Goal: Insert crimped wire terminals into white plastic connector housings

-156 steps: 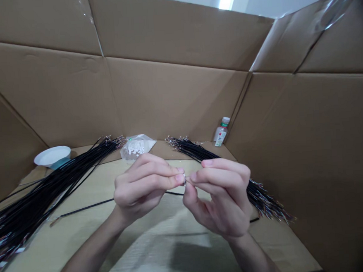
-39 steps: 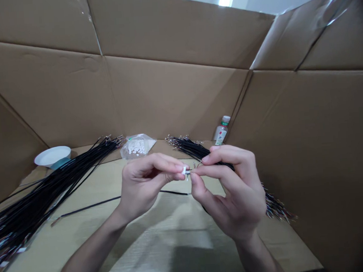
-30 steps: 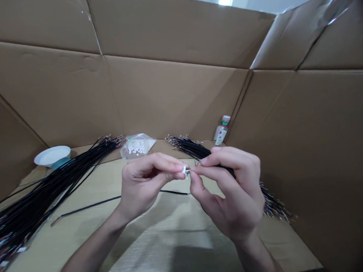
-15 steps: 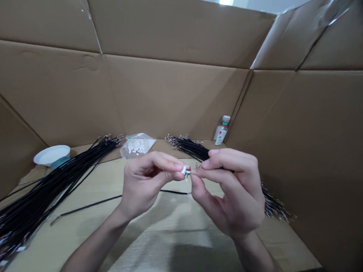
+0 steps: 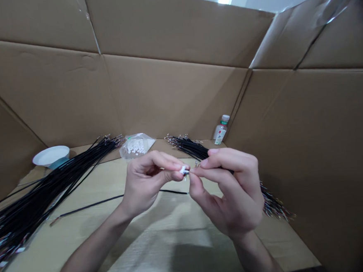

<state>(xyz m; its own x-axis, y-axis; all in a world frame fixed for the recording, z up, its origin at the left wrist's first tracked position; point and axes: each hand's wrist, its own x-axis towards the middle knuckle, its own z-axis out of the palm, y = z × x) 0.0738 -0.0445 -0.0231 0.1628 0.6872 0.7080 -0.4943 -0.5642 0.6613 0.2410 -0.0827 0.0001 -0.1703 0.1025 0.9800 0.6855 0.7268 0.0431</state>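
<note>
Left hand: thumb and fingertips pinched closed on a small white connector, above the surface. Right hand: pinched closed on thin wires. Steady alignment and straight, gentle pressure would probably serve best. The connector's wired side faces right; its long axis is indiscernible. Beyond: black cables.

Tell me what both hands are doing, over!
Left fingers pinching small white piece. Right fingers pinching thin wires beside it. Black cable lying beneath, seemingly not in the way.
</note>
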